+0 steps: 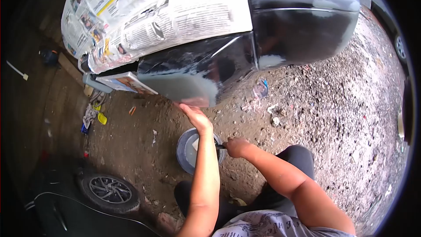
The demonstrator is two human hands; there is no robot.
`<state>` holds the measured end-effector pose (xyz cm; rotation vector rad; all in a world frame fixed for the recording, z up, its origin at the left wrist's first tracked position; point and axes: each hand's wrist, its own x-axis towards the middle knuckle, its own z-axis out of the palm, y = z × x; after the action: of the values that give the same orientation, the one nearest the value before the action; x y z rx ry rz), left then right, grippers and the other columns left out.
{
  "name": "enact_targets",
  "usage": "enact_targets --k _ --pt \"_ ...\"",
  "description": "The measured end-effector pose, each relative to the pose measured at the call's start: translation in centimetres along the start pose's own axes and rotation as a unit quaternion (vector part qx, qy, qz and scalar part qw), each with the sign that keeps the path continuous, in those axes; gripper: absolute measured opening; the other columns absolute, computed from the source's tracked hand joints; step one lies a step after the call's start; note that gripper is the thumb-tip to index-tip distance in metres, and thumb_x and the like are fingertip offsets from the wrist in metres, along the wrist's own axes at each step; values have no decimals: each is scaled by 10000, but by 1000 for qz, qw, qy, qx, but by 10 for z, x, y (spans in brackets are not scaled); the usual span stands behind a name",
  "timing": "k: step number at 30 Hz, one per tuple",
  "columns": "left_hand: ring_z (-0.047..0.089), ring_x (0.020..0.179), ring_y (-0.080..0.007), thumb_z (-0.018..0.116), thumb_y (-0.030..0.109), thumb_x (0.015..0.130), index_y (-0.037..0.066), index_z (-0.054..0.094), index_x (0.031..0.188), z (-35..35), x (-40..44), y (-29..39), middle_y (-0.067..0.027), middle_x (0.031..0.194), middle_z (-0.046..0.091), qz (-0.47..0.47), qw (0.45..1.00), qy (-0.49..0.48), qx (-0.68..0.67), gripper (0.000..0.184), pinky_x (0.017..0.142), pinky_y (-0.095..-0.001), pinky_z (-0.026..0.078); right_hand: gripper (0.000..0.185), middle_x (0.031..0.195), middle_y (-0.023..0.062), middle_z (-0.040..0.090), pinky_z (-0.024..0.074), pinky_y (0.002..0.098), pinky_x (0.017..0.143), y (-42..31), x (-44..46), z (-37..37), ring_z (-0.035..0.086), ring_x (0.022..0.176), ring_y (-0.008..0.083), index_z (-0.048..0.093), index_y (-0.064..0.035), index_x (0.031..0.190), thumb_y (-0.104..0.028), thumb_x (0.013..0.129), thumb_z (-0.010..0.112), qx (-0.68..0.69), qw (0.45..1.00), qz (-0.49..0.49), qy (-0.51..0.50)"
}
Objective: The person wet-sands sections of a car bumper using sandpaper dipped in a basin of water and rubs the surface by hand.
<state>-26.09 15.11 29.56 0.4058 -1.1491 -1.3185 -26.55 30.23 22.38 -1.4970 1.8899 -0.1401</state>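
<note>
My left hand reaches up to the lower edge of a black car body panel, fingers stretched out flat against it. A grey, dull patch covers the panel just above those fingertips. Below, my right hand is closed on a dark, narrow object at the rim of a bucket; its kind is hard to tell. Cloudy greyish liquid shows in the bucket, with a pale thing partly hidden behind my left forearm.
Newspaper covers much of the car's upper body. Another dark vehicle's wheel is at lower left. A yellow item and scraps lie on the dirt; gravel spreads to the right. A crumpled plastic wrapper lies under the car's edge.
</note>
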Motion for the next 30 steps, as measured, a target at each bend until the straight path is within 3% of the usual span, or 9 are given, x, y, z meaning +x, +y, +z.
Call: enact_targets --k 3,6,10,11,17,21,25,29,30 --pt "351 1417 -208 279 618 1023 77 393 1477 3 -15 -15 -111 1526 405 -129 985 18 -113 715 1186 -398 250 368 1281 170 628 526 446 957 4 -2 -4 619 1185 337 629 -101 1269 -153 925 512 14 1000 4 1" --pt "489 1292 -175 256 702 982 139 564 1323 -5 -1 1 -59 1361 579 -201 899 -48 -385 726 1105 -383 369 363 1287 169 627 528 440 956 10 -1 -6 621 1185 326 636 -98 1258 -147 917 520 24 1000 9 1" --pt "511 1273 -217 171 759 949 120 599 1284 -30 28 1 -65 1340 599 -240 818 -158 -498 839 1099 -430 373 348 1285 164 631 533 434 947 13 6 -2 626 1180 316 655 -95 1231 -146 907 540 29 999 8 14" --pt "512 1270 -246 152 751 955 96 595 1287 20 30 48 -79 1346 595 -305 890 184 -284 858 1108 -456 358 344 1284 162 633 536 434 943 14 6 -2 628 1178 315 659 -94 1225 -145 904 545 31 999 5 14" --pt "551 1159 -255 176 697 991 23 581 1224 27 2 65 -114 1236 611 -272 922 152 -232 820 1060 -464 392 316 1244 154 666 543 442 931 16 9 -4 645 1156 318 684 -80 1183 -131 898 558 31 999 10 30" --pt "412 1315 -256 286 649 1004 -73 425 1318 46 -25 76 -168 1345 461 -214 947 113 -212 800 1150 -409 292 325 1270 167 651 539 445 938 13 14 -3 641 1162 324 675 -73 1199 -140 901 561 15 1000 -11 8" --pt "-120 1525 -260 300 629 1007 -48 -42 1546 73 -61 92 -214 1635 -70 -212 962 72 -157 930 1239 -374 -33 386 1353 178 581 488 439 994 7 13 -7 574 1233 316 619 -74 1274 -204 916 555 43 997 -39 45" --pt "-114 1525 -262 319 631 1002 -88 -59 1527 76 -86 96 -214 1631 -79 -195 966 31 -169 968 1240 -379 -29 564 1506 152 422 342 413 1122 -55 -15 -79 374 1399 273 467 -116 1431 -387 944 554 63 964 -28 258" --pt "-72 1527 -268 319 632 1002 -91 -25 1527 75 -84 97 -221 1627 -33 -200 962 56 -177 958 1242 -379 -16 535 1487 158 443 364 419 1105 -61 -21 -88 405 1375 284 487 -121 1418 -354 941 549 71 956 -36 283"
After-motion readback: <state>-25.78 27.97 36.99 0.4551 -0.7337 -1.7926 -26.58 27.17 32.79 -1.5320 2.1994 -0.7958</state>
